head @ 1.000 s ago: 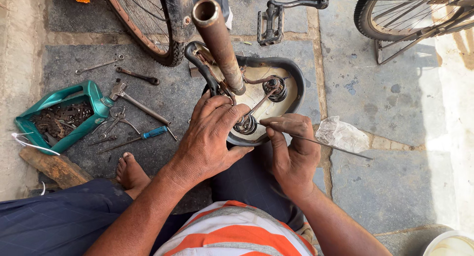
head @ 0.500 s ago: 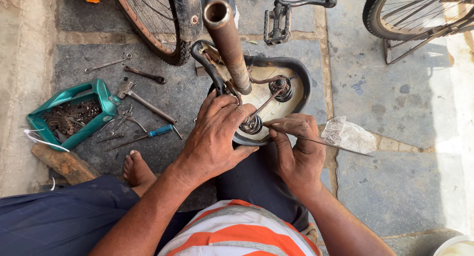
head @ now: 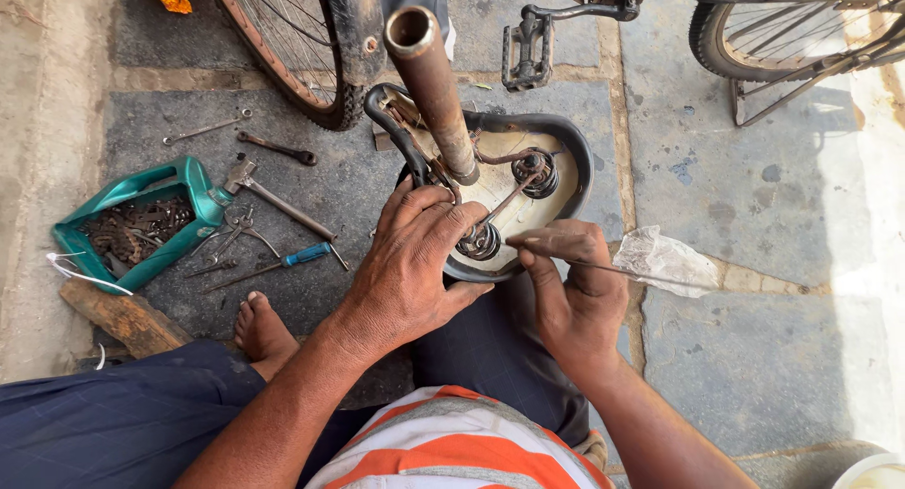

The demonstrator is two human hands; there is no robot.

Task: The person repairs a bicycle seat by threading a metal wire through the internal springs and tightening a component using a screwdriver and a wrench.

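Observation:
An upturned bicycle saddle (head: 562,148) rests against my lap, its springs and wire frame facing up and a rusty seat post (head: 436,85) sticking out toward the camera. My left hand (head: 407,261) lies over the near end of the saddle, fingers pressed on the frame beside a coil spring (head: 480,241). My right hand (head: 570,286) grips a thin metal rod (head: 650,273) whose tip points at that spring. The rod's far end lies across a crumpled clear plastic bag (head: 669,260).
A green tray (head: 189,182) of rusty parts sits at left, with a hammer (head: 269,193), spanners (head: 276,148), pliers and a blue-handled screwdriver (head: 292,260) around it. A wooden block (head: 125,316) and my bare foot (head: 260,330) are nearer. Bicycle wheels (head: 311,50) and a pedal (head: 528,55) stand behind.
The view has drifted a little, shifting the scene down and left. My hands stay on the saddle; the right hand with the rod has edged closer to the spring.

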